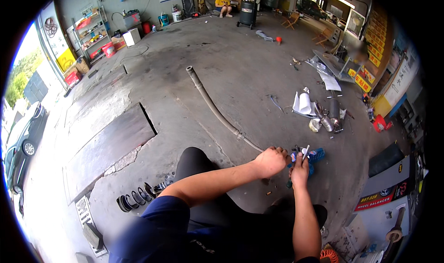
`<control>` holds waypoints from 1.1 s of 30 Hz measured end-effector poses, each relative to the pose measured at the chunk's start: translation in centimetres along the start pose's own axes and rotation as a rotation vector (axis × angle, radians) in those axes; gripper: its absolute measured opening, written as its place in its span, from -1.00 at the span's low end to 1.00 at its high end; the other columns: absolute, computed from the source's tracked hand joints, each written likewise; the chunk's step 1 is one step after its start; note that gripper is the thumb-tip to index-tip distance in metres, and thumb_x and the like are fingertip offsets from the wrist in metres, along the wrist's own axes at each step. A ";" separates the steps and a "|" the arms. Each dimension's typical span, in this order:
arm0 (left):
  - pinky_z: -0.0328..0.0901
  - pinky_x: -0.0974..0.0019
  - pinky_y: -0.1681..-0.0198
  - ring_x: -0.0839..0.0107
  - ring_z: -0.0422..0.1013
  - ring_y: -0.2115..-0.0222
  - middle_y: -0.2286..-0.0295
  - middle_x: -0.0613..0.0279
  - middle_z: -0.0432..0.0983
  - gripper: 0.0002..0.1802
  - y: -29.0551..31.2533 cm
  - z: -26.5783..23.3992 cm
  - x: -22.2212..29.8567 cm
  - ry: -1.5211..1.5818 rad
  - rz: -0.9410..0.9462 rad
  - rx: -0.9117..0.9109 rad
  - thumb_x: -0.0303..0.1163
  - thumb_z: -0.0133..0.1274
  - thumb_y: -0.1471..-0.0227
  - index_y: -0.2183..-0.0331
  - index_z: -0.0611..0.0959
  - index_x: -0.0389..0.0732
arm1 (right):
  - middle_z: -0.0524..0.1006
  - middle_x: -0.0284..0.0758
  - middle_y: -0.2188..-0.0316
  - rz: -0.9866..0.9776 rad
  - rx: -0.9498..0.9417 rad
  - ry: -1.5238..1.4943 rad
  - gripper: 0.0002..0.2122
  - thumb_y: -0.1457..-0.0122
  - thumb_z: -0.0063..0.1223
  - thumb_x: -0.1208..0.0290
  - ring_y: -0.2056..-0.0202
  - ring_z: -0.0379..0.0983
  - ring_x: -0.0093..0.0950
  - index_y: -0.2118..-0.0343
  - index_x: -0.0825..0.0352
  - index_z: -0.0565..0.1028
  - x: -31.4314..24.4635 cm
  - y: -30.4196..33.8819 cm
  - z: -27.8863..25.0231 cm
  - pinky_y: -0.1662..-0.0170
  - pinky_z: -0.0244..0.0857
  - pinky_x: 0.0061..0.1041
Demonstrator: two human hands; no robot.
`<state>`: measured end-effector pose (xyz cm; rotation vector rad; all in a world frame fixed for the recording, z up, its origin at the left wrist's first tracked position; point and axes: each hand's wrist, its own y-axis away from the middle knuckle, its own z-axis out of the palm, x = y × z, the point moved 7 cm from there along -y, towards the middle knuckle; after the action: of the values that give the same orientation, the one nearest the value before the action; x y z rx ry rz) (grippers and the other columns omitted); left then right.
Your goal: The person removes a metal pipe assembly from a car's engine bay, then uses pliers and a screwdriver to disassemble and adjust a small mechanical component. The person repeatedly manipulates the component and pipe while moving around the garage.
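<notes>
A long, bent grey metal pipe lies across the concrete floor in front of me, its near end disappearing behind my left hand. That hand is closed in a fist, back upward; its fingers hide whatever is in it, and I cannot tell whether it grips the pipe. Close beside it, my right hand is closed with a thin white stick-like piece standing up from the fingers. Just beyond the right hand lies a clear bottle with blue in it. Small dark parts between the hands are too unclear to name.
A coil-spring strut lies to my left near my knee. Metal exhaust parts and white paper lie at right. A wheel balancer stands close on my right. Far back, a person in yellow sits.
</notes>
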<state>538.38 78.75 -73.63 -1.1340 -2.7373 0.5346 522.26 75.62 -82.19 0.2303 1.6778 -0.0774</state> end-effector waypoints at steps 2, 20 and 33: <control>0.51 0.10 0.16 0.17 0.60 0.18 0.23 0.13 0.61 -0.78 -0.4 -0.3 0.3 0.050 0.021 -0.021 -0.33 0.09 -0.11 0.19 0.68 -0.12 | 0.54 -0.27 0.47 -0.137 0.074 0.048 -0.59 -0.52 -0.12 0.03 0.66 0.42 -0.45 -0.04 0.38 0.40 -1.2 0.1 -1.1 0.60 0.29 -0.41; 0.14 0.25 0.50 0.35 0.22 0.62 0.63 0.12 0.32 -0.62 8.3 -13.2 -11.5 0.321 -0.380 0.452 -0.24 -0.07 -0.42 0.39 0.52 -0.31 | 0.60 -0.10 0.30 -0.244 0.296 -0.517 -0.48 -0.53 -0.23 -0.10 0.62 0.36 -0.54 0.08 0.43 0.39 -8.0 2.8 -13.3 0.60 0.19 -0.55; 0.07 0.34 0.57 0.44 0.25 0.67 0.61 0.21 0.39 -0.44 10.9 -16.6 -4.5 0.317 -0.296 0.710 -0.03 -0.14 -0.45 0.37 0.56 -0.36 | 0.58 -0.23 0.37 -0.135 0.254 -0.497 -0.50 -0.51 -0.16 -0.09 0.61 0.33 -0.60 0.07 0.39 0.46 -6.3 2.8 -11.9 0.59 0.16 -0.58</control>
<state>552.96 87.26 -62.19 -0.5633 -2.1010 1.0538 511.86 79.87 -74.32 0.2625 1.1830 -0.4176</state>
